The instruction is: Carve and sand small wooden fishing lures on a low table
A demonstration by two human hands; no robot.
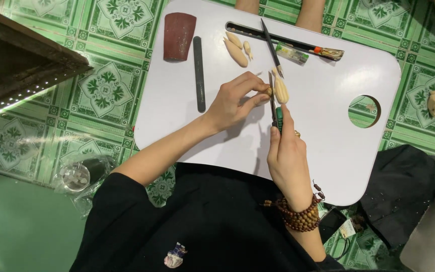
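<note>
- Nearest: person seated on a green patterned tile floor (101, 100), dark top, a white lap tray (328, 151) across the knees. String of brown wooden beads (298, 216) wrapped round the right wrist.
- Right hand (288, 156) is clenched round a green-handled carving knife (276, 108); forefinger lies along the tool, blade pointing away toward the work.
- Left hand (235, 100) comes in from the left, thumb and fingertips pinching the near end of a small pale wooden carving (280, 90), ribbed, elongated, held just above the tray near its middle.
- Blade touches or sits just beside the carving; exact contact hidden by the fingers.
- Risk, as I judge it: the left fingertips sit close beside the edge. A slip off the hard, rounded wood would run the blade into them. The piece is small and pinched at one end only, so it could twist or pop free under pressure.
- Farther, left part of tray: dark flat file (199, 73), and a curled reddish-brown sandpaper sheet (178, 35).
- Far edge: two or three more pale carved pieces (235, 50), a dark pencil-like tool (270, 45), a long slot in the tray holding a slim tool with an orange collar.
- Tray's round cup hole (364, 112) on the right shows tile through it.
</note>
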